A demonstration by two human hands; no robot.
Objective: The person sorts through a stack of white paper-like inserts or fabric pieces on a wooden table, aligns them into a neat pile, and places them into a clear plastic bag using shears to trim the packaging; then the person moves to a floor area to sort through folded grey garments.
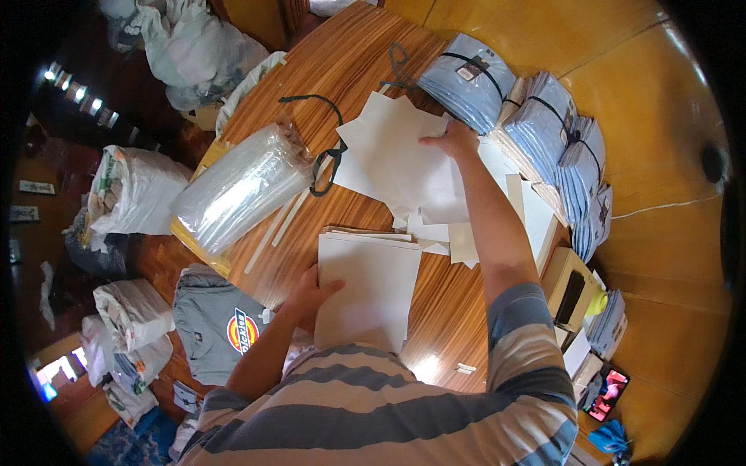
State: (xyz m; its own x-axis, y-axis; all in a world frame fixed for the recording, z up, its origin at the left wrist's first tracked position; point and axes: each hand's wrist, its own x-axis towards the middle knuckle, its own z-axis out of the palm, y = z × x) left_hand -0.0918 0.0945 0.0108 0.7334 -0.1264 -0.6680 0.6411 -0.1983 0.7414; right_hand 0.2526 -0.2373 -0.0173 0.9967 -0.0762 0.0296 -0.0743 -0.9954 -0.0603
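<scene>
A neat stack of white card sheets (367, 287) lies at the near edge of the wooden table. My left hand (312, 290) grips its left edge, with the thumb on top and the other fingers mostly hidden. Farther off, a loose, fanned pile of white sheets (392, 151) spreads over the table. My right hand (458, 142) reaches to the far right part of that pile, thumb stretched out to the left over the paper. Its remaining fingers show only in part, and I see nothing held between them.
A roll of clear plastic bags (242, 186) lies left on the table (342, 58), near dark straps (330, 159). Bundles of folded blue garments (470, 81) line the right side. A grey shirt (210, 322) and white sacks (132, 190) sit left; a phone (608, 392) stands lower right.
</scene>
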